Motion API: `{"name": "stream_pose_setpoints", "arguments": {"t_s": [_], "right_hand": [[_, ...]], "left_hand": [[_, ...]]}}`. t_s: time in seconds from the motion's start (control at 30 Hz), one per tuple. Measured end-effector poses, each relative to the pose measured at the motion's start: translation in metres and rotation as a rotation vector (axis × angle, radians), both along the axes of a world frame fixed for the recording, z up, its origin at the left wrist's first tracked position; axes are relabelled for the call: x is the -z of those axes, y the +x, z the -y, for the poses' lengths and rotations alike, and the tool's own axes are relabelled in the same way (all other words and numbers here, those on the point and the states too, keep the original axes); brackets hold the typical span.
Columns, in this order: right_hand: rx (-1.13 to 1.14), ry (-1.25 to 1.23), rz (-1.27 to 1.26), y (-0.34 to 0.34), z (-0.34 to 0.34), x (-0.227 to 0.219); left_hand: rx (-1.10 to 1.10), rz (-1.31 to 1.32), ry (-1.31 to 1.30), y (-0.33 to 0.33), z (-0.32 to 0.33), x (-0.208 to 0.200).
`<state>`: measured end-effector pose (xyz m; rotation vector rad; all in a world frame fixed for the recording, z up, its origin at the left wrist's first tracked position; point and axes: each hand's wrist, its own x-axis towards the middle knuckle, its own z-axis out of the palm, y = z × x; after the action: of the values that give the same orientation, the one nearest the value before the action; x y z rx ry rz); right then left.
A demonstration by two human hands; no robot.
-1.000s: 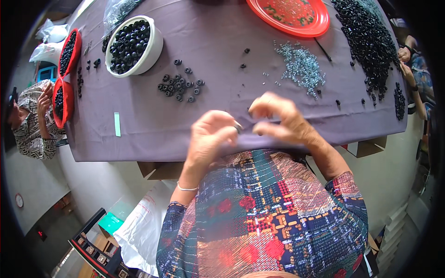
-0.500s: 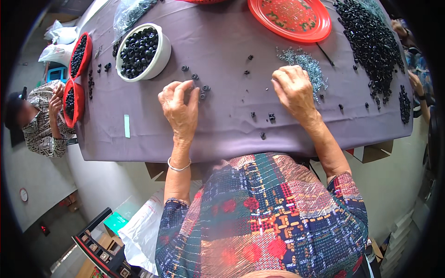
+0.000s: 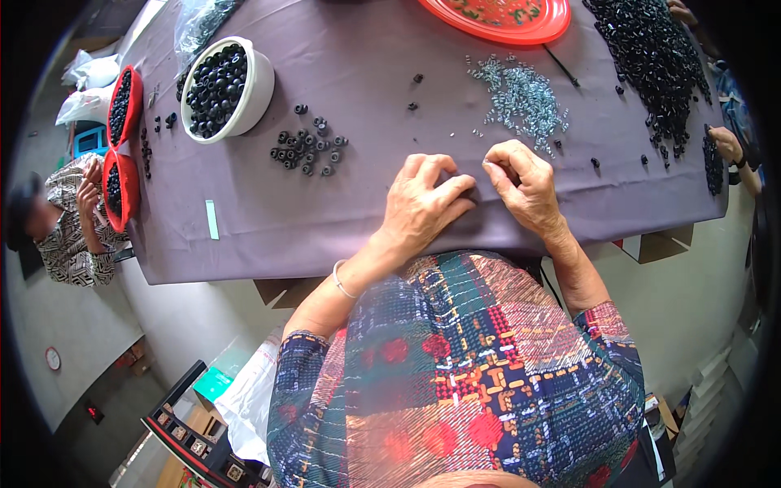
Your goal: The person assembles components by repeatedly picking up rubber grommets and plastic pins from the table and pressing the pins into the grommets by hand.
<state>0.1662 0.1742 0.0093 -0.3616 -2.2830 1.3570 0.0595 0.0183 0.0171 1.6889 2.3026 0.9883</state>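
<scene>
My left hand (image 3: 423, 203) is over the table near its front edge, fingers curled inward; anything within them is hidden. Beside it on the right, my right hand (image 3: 527, 189) is closed in a pinch, with a tiny pale bit at the fingertips too small to name. The two hands are close but apart. A cluster of small black ring-shaped parts (image 3: 305, 150) lies left of my left hand. Just beyond my right hand spreads a pile of small silvery-blue pieces (image 3: 525, 102), which look like little springs or clear bits.
A white tub (image 3: 259, 93) of black round parts stands at the left. Two red baskets (image 3: 130, 213) hold more by the left edge, near a seated person. A red plate (image 3: 537, 34) lies at the far side. A large heap of black pieces (image 3: 651, 65) covers the right, where another person's hand (image 3: 726, 145) rests.
My left hand has moved right, away from the black ring-shaped parts, uncovering their cluster. My right hand has come slightly nearer to me. Both hands are now close together.
</scene>
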Motion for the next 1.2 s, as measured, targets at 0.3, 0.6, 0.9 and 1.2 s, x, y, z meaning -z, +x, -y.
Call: {"name": "stream_pose_setpoints", "arguments": {"t_s": [0.3, 0.6, 0.9, 1.2], "right_hand": [[0.022, 0.018, -0.068, -0.003, 0.002, 0.012], [0.011, 0.121, -0.154, -0.003, 0.002, 0.016], [0.010, 0.170, -0.140, -0.001, 0.000, 0.011], [-0.019, 0.126, -0.127, -0.004, 0.005, 0.006]], "left_hand": [[-0.169, -0.002, 0.048, -0.030, 0.011, 0.001], [0.050, 0.138, -0.014, 0.006, 0.031, -0.009], [-0.061, 0.116, 0.099, -0.002, 0.025, -0.012], [-0.267, 0.183, 0.101, -0.030, 0.021, -0.003]]}}
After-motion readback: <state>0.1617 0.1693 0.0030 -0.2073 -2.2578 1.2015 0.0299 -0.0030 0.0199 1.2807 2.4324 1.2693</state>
